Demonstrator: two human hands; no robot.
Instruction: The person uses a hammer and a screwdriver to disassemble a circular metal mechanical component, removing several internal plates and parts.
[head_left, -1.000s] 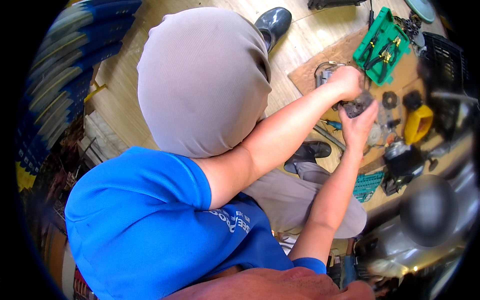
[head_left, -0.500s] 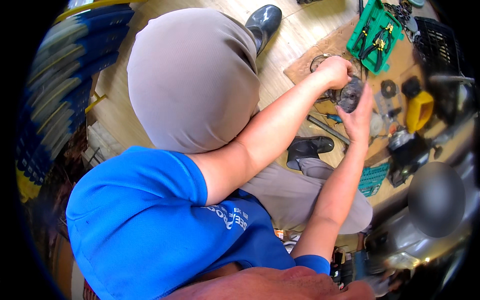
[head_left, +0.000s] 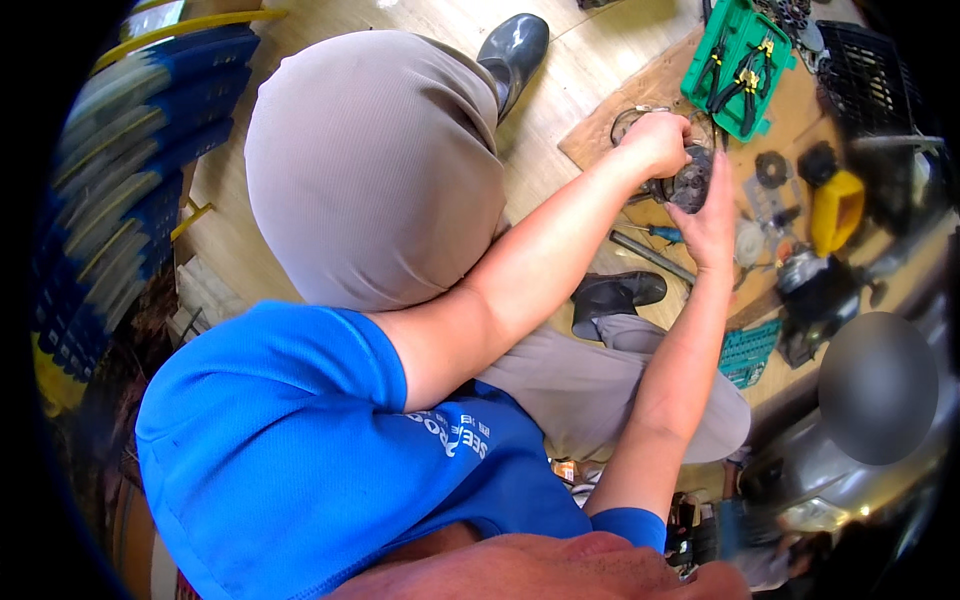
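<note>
Above a cardboard sheet (head_left: 583, 143) on the floor, a dark, greasy round metal part (head_left: 690, 187) sits between my two hands. My left hand (head_left: 660, 143) is closed at its far left side, fingers curled in; what lies under them is hidden. Around the near right edge wraps my right hand (head_left: 708, 225), thumb on the near side and fingers stretched along the far right. A wire-like loop (head_left: 620, 120) shows behind my left hand. Close below lie a blue-handled screwdriver (head_left: 664, 232) and a grey metal tube (head_left: 652, 256).
An open green tool case (head_left: 718, 62) with black-and-yellow pliers lies at the far right. Beyond the hands are a black ring (head_left: 771, 169), a yellow plastic piece (head_left: 838, 213) and a black crate (head_left: 868, 75). A green tray (head_left: 750, 352) lies nearer. My boots (head_left: 515, 55) flank the work.
The view has shifted slightly. My right fingers, blurred before, now show more sharply along the round part. Both hands stay at the part.
</note>
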